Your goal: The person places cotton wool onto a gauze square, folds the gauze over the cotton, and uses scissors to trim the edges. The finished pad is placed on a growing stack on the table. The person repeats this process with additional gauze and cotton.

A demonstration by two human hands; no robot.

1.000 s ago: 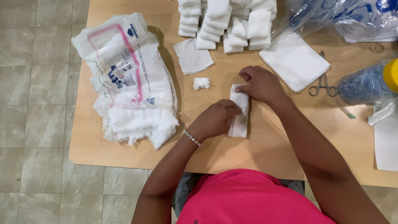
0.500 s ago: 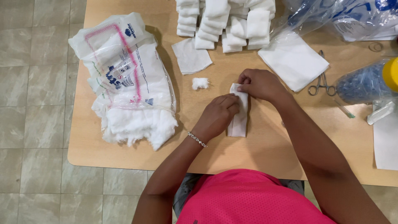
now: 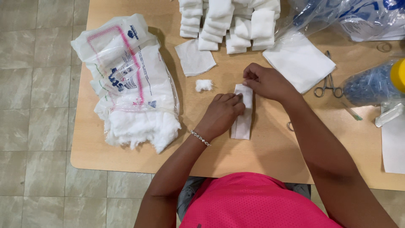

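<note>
Left hand: forearm reaching up from the lower centre, wrist with a thin bracelet, palm down, fingers pressed together on the upper left edge of a folded gauze strip. Right hand: arm coming in from the lower right, hand curled over the strip's top end, fingers bent and apparently pinching that end, though the knuckles hide the tips. The gauze strip lies lengthwise on the wooden table, near its middle, between the two hands. Just left of it: a small cotton ball; above that, a flat gauze square. Far edge: rows of folded gauze packs, white, stacked tight. Right of the hands: a stack of flat white gauze sheets, then metal forceps. Left side: a large clear plastic bag with pink and blue printing, torn open, white cotton wool spilling from its lower end. Upper right corner: crumpled clear plastic wrapping with blue print. Right edge: a clear bag of blue contents and a yellow object, partly cut off.
</note>
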